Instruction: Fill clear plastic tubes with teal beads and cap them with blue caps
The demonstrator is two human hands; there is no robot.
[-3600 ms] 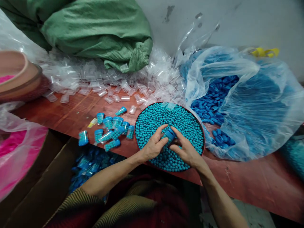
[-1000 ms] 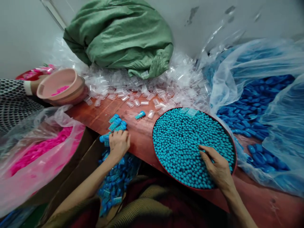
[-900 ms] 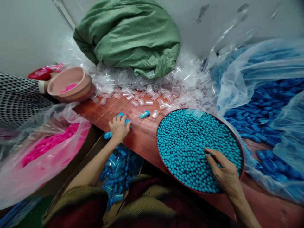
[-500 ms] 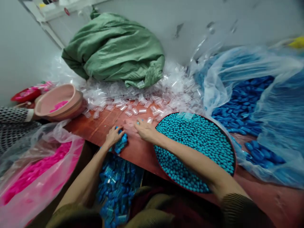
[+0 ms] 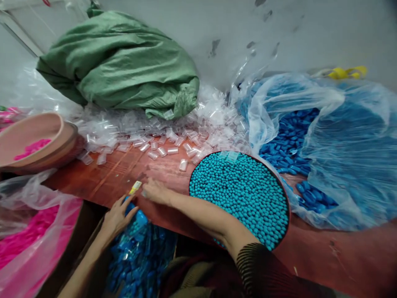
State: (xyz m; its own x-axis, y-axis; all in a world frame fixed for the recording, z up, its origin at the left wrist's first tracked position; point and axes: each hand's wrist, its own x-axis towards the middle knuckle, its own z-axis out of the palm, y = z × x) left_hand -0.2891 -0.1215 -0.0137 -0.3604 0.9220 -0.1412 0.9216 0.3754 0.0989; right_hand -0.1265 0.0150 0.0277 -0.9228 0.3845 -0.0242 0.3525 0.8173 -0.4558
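My left hand point(image 5: 119, 215) is at the table's front edge, fingers spread over a few blue pieces point(image 5: 139, 217). A small yellow and white item point(image 5: 135, 187) lies at its fingertips. Just right of that, my right hand point(image 5: 155, 191) is closed low over the red tabletop point(image 5: 118, 174); what its fingers hold, if anything, is too small to make out. Under my right forearm and beyond it, a round tray of turquoise beads point(image 5: 238, 194) sits on the table. Below the edge hangs a heap of blue wrapped pieces point(image 5: 139, 260).
Clear plastic pieces point(image 5: 161, 152) are scattered behind my hands, below a green sack point(image 5: 124, 66). On the left are a pink basin point(image 5: 62, 140) and a bag of pink pieces point(image 5: 34, 236). A plastic bag with blue pieces point(image 5: 350, 153) lies at the right.
The view has turned right. Both hands have come nearer the front edge, and the blue pieces by my left hand are now at that edge. The yellow item now shows.
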